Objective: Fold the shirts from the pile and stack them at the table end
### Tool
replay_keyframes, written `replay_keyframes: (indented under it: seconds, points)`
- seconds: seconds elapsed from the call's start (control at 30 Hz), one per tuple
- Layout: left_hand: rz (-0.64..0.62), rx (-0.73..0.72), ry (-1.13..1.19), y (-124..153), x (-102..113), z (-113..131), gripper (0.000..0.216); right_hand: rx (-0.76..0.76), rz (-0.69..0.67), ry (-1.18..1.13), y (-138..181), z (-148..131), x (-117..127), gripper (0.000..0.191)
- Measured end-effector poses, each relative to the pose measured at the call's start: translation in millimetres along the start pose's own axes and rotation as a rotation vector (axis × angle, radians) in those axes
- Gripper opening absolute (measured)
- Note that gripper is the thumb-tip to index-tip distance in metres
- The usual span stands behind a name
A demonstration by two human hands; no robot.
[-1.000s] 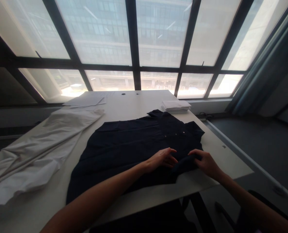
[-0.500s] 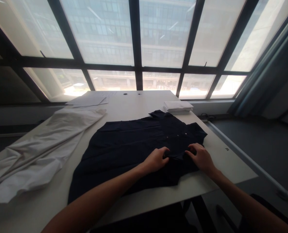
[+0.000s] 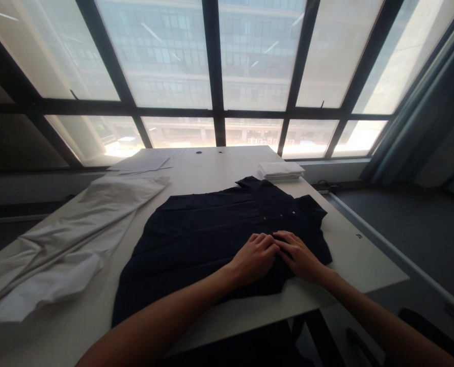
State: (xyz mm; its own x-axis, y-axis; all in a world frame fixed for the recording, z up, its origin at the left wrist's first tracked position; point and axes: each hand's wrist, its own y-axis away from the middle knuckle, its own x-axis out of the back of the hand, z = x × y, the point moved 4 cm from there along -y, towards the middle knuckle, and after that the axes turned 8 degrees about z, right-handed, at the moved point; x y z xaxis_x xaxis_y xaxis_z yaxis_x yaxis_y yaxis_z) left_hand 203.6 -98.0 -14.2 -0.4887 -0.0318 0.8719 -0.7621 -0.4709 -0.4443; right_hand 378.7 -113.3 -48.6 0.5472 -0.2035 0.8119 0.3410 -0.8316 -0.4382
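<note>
A dark navy short-sleeved shirt (image 3: 196, 229) lies spread on the white table, its collar end toward the right and a few small pale buttons showing on its front. My left hand (image 3: 254, 257) rests over the front of the shirt, its fingers curled closed on the cloth. Against it, fingertips touching, is my right hand (image 3: 298, 258), its fingers bent together and pinching at the same spot. The bit of shirt between the hands is hidden beneath the fingers.
Wrinkled light-coloured trousers (image 3: 70, 239) lie along the left side of the white table (image 3: 219, 171). Sheets of paper (image 3: 142, 161) are at the back left. A folded white cloth stack (image 3: 280, 169) sits at the back right, and a white rail (image 3: 395, 250) runs beyond the right edge.
My right hand has moved left, and both hands, apart before, now meet over the shirt front. The shirt's near right part has flattened out to the right.
</note>
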Motion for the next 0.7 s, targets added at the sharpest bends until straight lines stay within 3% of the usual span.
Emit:
replay_keyframes:
  seconds: [0.13,0.27,0.4,0.53,0.7]
  points:
    - [-0.082,-0.045,0.118,9.0,-17.6,-3.8,0.047,-0.013,-0.173,0.104,5.6,9.0,-10.3,0.054]
    - [-0.193,-0.032,0.134,18.6,-34.0,-13.8,0.067,-0.067,-0.206,0.205,10.6,26.2,-5.8,0.058]
    - [-0.234,-0.043,0.133,21.2,-35.4,-14.6,0.071,-0.126,-0.147,0.284,11.7,45.0,0.6,0.059]
    - [-0.196,-0.045,0.131,18.3,-24.5,-7.8,0.076,-0.205,0.004,0.363,9.2,49.5,2.2,0.054]
    - [-0.177,-0.197,0.222,15.0,-12.9,9.7,0.058,-0.183,0.094,0.258,-5.6,37.9,-2.2,0.052]
